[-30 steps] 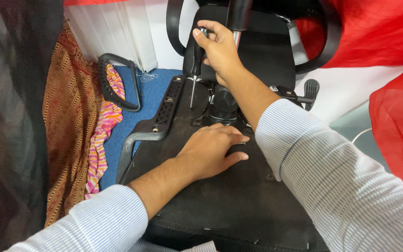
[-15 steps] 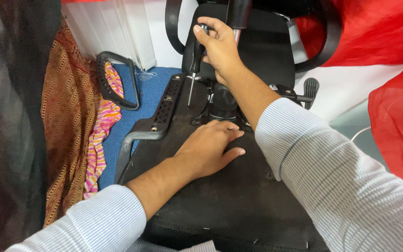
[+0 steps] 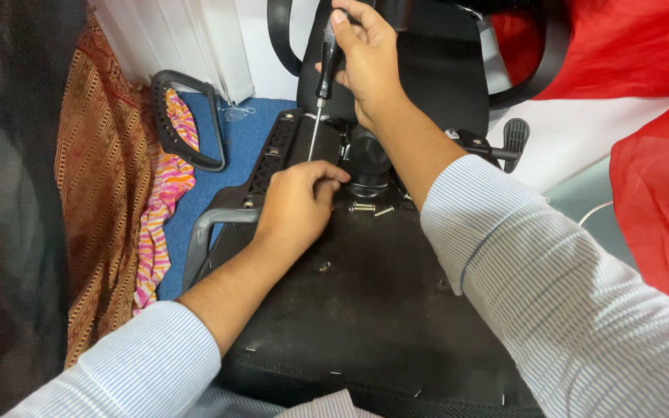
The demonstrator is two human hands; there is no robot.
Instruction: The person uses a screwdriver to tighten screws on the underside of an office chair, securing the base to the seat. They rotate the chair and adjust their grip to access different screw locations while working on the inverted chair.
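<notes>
My right hand (image 3: pixel 365 58) is wrapped tight round the black handle of the screwdriver (image 3: pixel 320 97), up a bit higher than a sec ago, w/ the thin metal tip pointing down at the chair's underside (image 3: pixel 365 310). My left hand (image 3: pixel 297 207) slid fwd a little; its fingers are now curled in, pinching at the spot right under the tip. Can't tell if there's a screw in them. Two loose screws (image 3: pixel 372 208) lie just beside that hand. Looks like I'm lining the tip up on a hole.
</notes>
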